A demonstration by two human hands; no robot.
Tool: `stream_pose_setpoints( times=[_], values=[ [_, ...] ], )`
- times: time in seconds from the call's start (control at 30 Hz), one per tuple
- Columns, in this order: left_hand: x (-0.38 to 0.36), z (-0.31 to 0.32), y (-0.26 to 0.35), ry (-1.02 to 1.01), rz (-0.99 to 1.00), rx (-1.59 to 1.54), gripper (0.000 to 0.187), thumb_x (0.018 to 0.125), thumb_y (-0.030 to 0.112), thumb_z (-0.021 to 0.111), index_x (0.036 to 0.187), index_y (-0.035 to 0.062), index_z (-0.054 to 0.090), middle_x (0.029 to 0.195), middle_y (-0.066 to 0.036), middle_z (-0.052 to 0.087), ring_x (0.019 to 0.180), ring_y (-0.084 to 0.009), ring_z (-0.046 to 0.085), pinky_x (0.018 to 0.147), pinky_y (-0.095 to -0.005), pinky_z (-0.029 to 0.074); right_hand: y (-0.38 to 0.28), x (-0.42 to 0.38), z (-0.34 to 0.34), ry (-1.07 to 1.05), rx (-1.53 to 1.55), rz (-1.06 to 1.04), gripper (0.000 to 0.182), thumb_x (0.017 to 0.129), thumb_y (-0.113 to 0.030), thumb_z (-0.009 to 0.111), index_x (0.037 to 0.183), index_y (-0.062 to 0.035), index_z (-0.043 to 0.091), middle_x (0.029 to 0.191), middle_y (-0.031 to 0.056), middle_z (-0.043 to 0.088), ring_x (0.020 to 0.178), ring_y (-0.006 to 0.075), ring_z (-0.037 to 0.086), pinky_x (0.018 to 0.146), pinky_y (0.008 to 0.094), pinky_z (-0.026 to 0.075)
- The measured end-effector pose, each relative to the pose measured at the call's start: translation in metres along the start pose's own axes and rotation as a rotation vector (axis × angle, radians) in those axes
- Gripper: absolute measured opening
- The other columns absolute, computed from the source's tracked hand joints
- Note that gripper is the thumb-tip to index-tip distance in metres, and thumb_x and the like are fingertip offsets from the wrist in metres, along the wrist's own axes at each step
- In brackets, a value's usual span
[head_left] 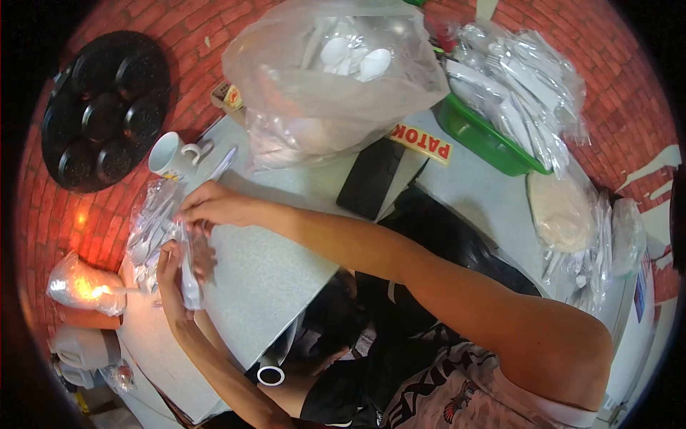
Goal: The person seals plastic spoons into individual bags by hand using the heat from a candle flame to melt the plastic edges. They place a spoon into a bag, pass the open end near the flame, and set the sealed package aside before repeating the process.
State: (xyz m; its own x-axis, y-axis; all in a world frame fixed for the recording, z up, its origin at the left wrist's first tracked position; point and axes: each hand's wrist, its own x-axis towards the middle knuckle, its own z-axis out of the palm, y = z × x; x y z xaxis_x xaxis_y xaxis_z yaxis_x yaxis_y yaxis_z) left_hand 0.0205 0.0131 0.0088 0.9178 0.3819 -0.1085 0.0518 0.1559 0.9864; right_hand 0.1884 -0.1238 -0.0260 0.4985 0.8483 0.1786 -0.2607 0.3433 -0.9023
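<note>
Leftmost, a dark round pan (106, 118) stood against the red brick-patterned wall (193, 43), beyond the left edge of the worktop (264, 264). A lit candle (132, 290) was near that edge, and beside it lay a heap of clear-wrapped white plastic utensils (146, 236). The left hand (170, 263) had finger and thumb pinched on a slim clear packet (189, 286), which was over the worktop's left part with its lower end hanging toward the near side; whether it was apart from the heap could not be told. A white mug (168, 156) was near the far left corner. The right hand (214, 204), partly blurred, pinched the packet's upper end. The packet was probably very light, its film soft and slippery, its white contents stiffer and liable to snap if bent; the flat film ends looked the best place to grasp, away from the flame. Along the far edge sat a big translucent bag (286, 100) with white spoons (375, 64) showing, then a dark flat slab (368, 179), a "PATOK" label (429, 146) and a green basin (475, 136) of wrapped utensils. Toward the right edge lay a rounded beige packet (561, 211).
</note>
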Motion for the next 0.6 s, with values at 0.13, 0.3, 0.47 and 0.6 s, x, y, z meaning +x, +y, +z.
stream_pose_setpoints(
  times=[0.13,0.3,0.47,0.6],
  values=[
    [0.003,0.002,-0.005,-0.118,0.005,0.055,0.024,0.102,0.020,0.062,0.118,0.0037,0.053,0.081,-0.007,0.062,0.049,-0.0103,0.054,0.040,-0.0226,0.041,0.005,0.002,0.004,-0.069,-0.070,0.014,0.021,0.099,-0.017,0.069,0.106,0.0024,0.074,0.077,0.0046,0.068,0.062,0.0107,0.064,0.054,0.0260,0.054],
    [-0.005,0.006,0.003,0.006,-0.012,0.022,0.031,0.102,0.015,0.061,0.128,0.0006,0.053,0.079,-0.005,0.059,0.046,-0.0073,0.045,0.037,-0.0195,0.032,0.004,0.005,0.001,0.009,-0.123,-0.071,0.021,0.098,-0.018,0.071,0.099,0.0025,0.075,0.076,0.0053,0.069,0.060,0.0096,0.062,0.051,0.0259,0.052],
    [-0.012,0.017,0.012,-0.047,-0.005,0.065,0.027,0.106,0.023,0.055,0.118,-0.0007,0.060,0.076,-0.003,0.057,0.046,-0.0048,0.042,0.036,-0.0187,0.028,-0.005,0.005,-0.007,0.151,-0.124,-0.139,0.020,0.097,-0.017,0.071,0.096,0.0023,0.075,0.076,0.0064,0.069,0.056,0.0093,0.060,0.048,0.0259,0.047],
    [-0.002,-0.008,0.000,-0.148,-0.009,0.060,0.033,0.107,0.031,0.054,0.109,-0.0001,0.063,0.074,-0.002,0.057,0.045,-0.0038,0.041,0.035,-0.0191,0.027,-0.009,0.007,-0.014,0.156,-0.084,-0.117,0.016,0.096,-0.014,0.070,0.095,0.0013,0.075,0.075,0.0054,0.068,0.056,0.0095,0.058,0.049,0.0253,0.046]
  ],
)
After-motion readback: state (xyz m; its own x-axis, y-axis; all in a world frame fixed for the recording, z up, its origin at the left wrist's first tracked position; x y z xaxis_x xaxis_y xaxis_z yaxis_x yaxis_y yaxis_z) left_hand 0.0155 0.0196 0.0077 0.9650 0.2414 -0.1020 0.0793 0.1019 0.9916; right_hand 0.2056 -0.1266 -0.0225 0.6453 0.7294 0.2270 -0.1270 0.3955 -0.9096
